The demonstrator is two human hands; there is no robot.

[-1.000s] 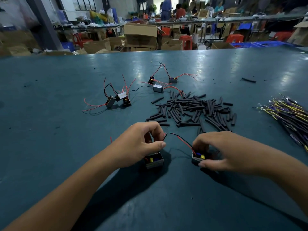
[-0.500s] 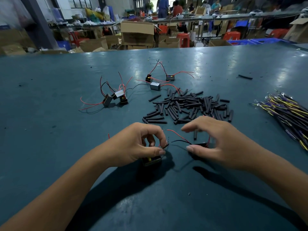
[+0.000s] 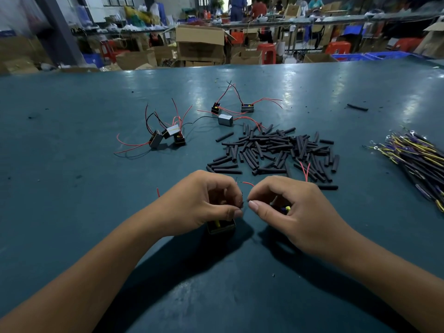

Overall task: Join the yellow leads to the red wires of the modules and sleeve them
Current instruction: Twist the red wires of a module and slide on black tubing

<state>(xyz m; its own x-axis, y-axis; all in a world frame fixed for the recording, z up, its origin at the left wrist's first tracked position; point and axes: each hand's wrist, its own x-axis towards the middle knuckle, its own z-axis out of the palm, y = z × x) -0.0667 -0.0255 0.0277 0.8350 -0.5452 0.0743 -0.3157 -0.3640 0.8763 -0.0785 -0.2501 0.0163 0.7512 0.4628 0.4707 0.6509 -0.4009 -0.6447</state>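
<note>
Head view: a module (image 3: 221, 226) lies under the left hand (image 3: 204, 203), another (image 3: 284, 209) inside the curled right hand (image 3: 288, 207). Both hands pinch thin wire ends (image 3: 244, 203) between them, near the table's (image 3: 72, 212) front edge. Black sleeves (image 3: 276, 150) lie behind.

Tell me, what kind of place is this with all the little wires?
Probably a factory workshop where people put small electrical parts together by hand. On the big work table lie a heap of black sleeve tubes, little modules with red wires and a bundle of yellow leads. Cardboard boxes stand behind.
</note>
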